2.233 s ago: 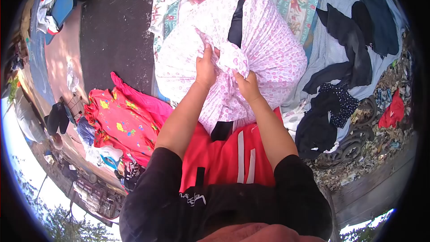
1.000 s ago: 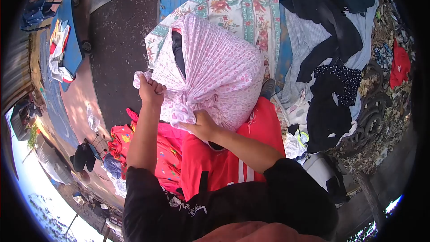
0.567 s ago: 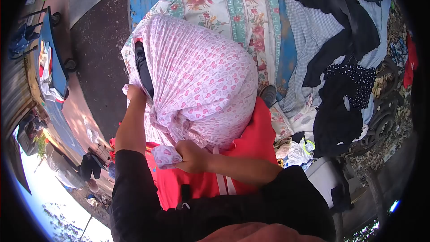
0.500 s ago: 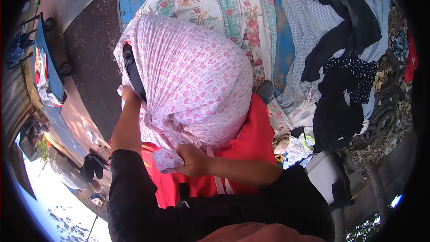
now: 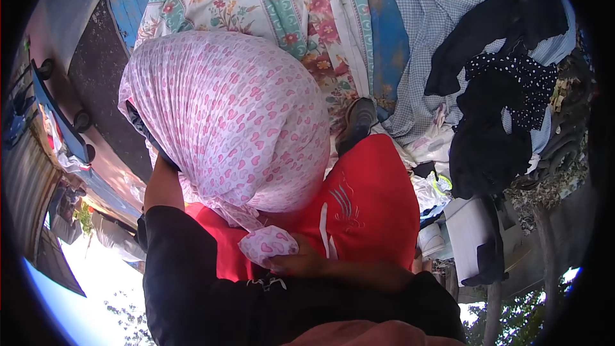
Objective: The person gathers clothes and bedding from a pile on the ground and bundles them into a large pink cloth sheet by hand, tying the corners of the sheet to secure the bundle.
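Observation:
A big round bundle of white cloth with pink hearts rests against my lap, over red clothing. Its gathered neck leads down to a loose, puffed cloth end. My right hand is closed around that end, close to my body. On the left my forearm reaches up to the bundle's lower left side, where dark fabric shows through a gap. The fingers of my left hand are hidden there by the bundle.
Beneath the bundle lies a floral sheet. A shoe is beside it. Dark clothes and checked cloth spread on the right, above a white box-like object. A blue cart stands at left.
The bundle has shifted left in view and its side gap has narrowed. My right hand has drawn the cloth end down and to the right. My left hand has slipped behind the bundle.

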A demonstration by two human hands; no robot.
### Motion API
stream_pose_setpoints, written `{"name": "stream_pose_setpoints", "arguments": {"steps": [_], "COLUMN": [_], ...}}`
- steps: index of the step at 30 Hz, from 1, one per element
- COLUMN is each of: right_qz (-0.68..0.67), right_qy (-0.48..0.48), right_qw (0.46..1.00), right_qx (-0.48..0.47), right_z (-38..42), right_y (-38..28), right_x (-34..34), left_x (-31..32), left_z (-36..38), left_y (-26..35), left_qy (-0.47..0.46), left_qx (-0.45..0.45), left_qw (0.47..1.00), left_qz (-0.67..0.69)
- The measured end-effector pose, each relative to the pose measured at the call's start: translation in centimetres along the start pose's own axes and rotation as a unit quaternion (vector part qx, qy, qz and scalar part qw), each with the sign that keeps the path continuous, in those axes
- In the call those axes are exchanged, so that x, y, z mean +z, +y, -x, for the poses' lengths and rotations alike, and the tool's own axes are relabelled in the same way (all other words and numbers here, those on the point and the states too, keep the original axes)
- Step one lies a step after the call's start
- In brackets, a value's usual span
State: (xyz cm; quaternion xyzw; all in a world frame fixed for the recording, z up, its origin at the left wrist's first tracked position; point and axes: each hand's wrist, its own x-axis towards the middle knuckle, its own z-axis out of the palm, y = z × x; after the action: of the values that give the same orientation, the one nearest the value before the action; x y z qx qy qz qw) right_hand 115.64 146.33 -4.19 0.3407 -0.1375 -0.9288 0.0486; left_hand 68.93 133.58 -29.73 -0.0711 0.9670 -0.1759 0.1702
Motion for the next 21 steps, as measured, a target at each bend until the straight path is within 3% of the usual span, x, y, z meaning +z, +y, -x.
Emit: {"name": "stream_pose_setpoints", "arguments": {"steps": [2, 3, 5, 9, 14, 17, 19, 20, 21], "right_qz": [0.006, 0.07, 0.003, 0.026, 0.026, -0.105, 0.036, 0.056, 0.061], "right_qy": [0.032, 0.056, 0.108, 0.115, 0.182, 0.258, 0.252, 0.256, 0.252], "right_qw": [0.999, 0.996, 0.993, 0.989, 0.981, 0.96, 0.953, 0.933, 0.913], "right_qx": [-0.007, 0.028, 0.041, 0.087, 0.056, -0.03, -0.167, -0.245, -0.314], "right_z": [0.6, 1.0, 2.4, 4.1, 4.7, 5.2, 4.7, 3.7, 3.0], "right_y": [0.2, -0.6, -2.5, -2.3, 0.9, 2.6, 3.2, 5.1, 7.0], "right_x": [-1.2, -1.8, -1.5, -4.4, -3.3, -0.8, 0.6, 0.5, 0.6], "left_x": [0.1, 0.3, 1.1, 2.7, 1.0, -3.0, -6.4, -6.6, -9.4], "left_z": [0.6, 0.8, 1.3, 2.2, 3.3, 2.5, 0.3, -3.6, -2.8], "left_y": [0.1, 0.4, 1.2, 2.9, 3.6, 2.7, 0.5, -3.1, -5.4], "left_qy": [0.002, 0.005, 0.007, 0.012, -0.007, -0.022, -0.056, -0.101, -0.146], "left_qx": [-0.017, -0.027, -0.044, -0.078, -0.123, -0.191, -0.219, -0.189, -0.124], "left_qw": [1.0, 0.999, 0.996, 0.982, 0.947, 0.883, 0.816, 0.792, 0.758], "left_qz": [0.023, 0.04, 0.079, 0.172, 0.298, 0.428, 0.531, 0.571, 0.624]}}
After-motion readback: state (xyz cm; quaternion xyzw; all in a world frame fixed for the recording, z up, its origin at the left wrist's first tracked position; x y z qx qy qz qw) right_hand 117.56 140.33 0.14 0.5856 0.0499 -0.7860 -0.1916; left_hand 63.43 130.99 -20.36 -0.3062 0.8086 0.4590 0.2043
